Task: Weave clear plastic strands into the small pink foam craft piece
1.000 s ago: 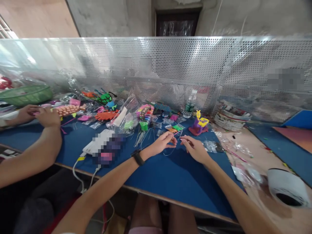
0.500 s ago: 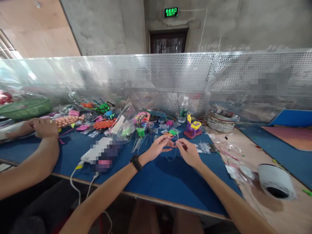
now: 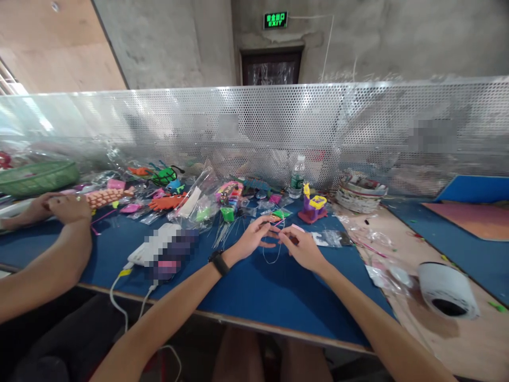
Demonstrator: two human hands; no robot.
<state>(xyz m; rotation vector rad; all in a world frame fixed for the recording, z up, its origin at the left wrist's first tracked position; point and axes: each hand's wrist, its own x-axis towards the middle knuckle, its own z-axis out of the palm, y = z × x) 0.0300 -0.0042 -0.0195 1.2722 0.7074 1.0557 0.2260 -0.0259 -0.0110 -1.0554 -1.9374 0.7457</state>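
Note:
Over the blue mat, my left hand (image 3: 253, 236) has thumb and forefinger closed around a small pink piece (image 3: 277, 223), too small to make out in full. A thin pale wire (image 3: 271, 263) droops in a loop below the fingers of both hands. Close by on the right, my right hand (image 3: 301, 246) pinches the wire between thumb and fingertips. Just behind the hands lies a bright green piece (image 3: 280, 214). A purple and yellow clay figure (image 3: 314, 206) stands a little farther back.
At the left, a co-worker's hands (image 3: 67, 208) work beside an orange scaly model (image 3: 105, 198). A white power bank (image 3: 155, 244) with cables, thin wires (image 3: 222, 231), plastic bags (image 3: 202, 199) and a water bottle (image 3: 297, 178) surround the work area. A white roll-like object (image 3: 447, 289) sits right.
The view has shifted slightly. The wire loop has swung a little left beneath my left hand, and my right hand's fingers have shifted slightly. Both hands stay close together.

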